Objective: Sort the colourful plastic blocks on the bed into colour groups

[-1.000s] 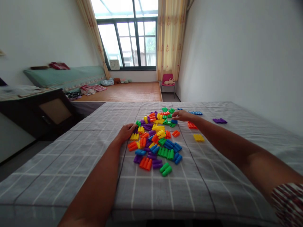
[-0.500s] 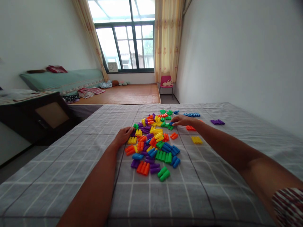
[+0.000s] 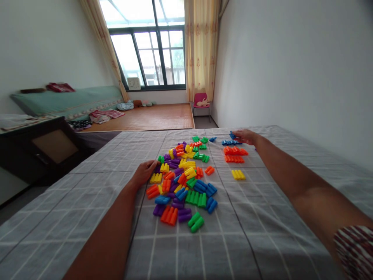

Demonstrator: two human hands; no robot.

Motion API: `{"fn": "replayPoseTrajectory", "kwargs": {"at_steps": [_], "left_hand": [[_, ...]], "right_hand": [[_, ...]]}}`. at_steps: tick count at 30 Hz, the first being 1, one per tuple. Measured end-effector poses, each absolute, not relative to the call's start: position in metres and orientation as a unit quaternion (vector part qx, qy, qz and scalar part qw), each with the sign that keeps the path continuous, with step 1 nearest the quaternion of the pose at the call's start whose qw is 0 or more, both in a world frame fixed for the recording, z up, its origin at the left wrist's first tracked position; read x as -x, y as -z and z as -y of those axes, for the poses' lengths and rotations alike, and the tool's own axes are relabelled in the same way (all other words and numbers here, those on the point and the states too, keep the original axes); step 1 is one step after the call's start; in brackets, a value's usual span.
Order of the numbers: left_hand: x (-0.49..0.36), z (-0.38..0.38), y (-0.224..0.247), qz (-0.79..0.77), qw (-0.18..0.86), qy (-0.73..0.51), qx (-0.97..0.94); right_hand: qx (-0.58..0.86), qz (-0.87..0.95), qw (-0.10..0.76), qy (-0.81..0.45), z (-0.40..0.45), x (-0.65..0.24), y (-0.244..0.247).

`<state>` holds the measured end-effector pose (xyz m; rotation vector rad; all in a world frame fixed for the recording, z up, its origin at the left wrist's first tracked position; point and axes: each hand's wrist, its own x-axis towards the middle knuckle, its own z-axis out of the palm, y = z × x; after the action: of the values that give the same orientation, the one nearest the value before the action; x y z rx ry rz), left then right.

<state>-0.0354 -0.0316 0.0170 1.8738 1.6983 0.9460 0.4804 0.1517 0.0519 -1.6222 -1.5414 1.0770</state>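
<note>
My right hand point(image 3: 246, 136) is closed on a blue plastic block point(image 3: 232, 135), holding it just above the far end of a row of blue blocks point(image 3: 231, 142). Nearer to me lie two rows of orange blocks point(image 3: 234, 159) and a yellow block point(image 3: 238, 175). My left hand point(image 3: 145, 171) rests at the left edge of a mixed heap of tube-shaped blocks point(image 3: 186, 165). Its fingers are bent together beside a green block point(image 3: 161, 159) and purple blocks; whatever they may hold is hidden.
A grey checked cloth point(image 3: 250, 241) covers the surface under the blocks. A single blue block point(image 3: 213, 139) and several green ones lie at the far side. Beyond stand a bed with a brown mat point(image 3: 157, 116), a pink chair point(image 3: 201, 98) and a dark cabinet point(image 3: 43, 144).
My right hand has moved from the green blocks at the heap to the right and away from me, carrying the blue block. The left hand stays at the heap; the view has shifted slightly.
</note>
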Motion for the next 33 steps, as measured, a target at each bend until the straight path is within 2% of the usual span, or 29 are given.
{"fn": "replayPoseTrajectory", "kwargs": {"at_steps": [2,5,9,15,19,24,27,30,33], "left_hand": [[0.035,0.032,-0.018,-0.614,0.218,-0.342,-0.677],[0.034,0.032,-0.019,-0.615,0.214,-0.345,-0.676],[0.034,0.033,-0.019,-0.617,0.220,-0.346,-0.671],[0.034,0.034,-0.020,-0.618,0.222,-0.348,-0.669],[0.031,0.035,-0.022,-0.619,0.226,-0.347,-0.667],[0.031,0.035,-0.021,-0.615,0.220,-0.345,-0.674],[0.032,0.033,-0.019,-0.617,0.224,-0.338,-0.675],[0.034,0.032,-0.018,-0.615,0.217,-0.332,-0.681],[0.036,0.031,-0.016,-0.613,0.202,-0.331,-0.688]], "right_hand": [[0.672,0.604,0.309,-0.296,-0.160,-0.490,-0.050],[0.720,0.644,0.220,-0.139,-0.168,-0.494,-0.047],[0.723,0.676,0.138,-0.035,-0.174,-0.485,-0.040],[0.718,0.690,0.091,0.005,-0.169,-0.464,-0.026],[0.717,0.689,0.100,0.024,-0.164,-0.461,-0.020],[0.721,0.686,0.098,-0.019,-0.166,-0.467,-0.040],[0.727,0.672,0.139,0.001,-0.171,-0.462,-0.054],[0.689,0.708,0.153,0.021,-0.175,-0.443,-0.058],[0.633,0.765,0.115,0.015,-0.180,-0.413,-0.050]]}}
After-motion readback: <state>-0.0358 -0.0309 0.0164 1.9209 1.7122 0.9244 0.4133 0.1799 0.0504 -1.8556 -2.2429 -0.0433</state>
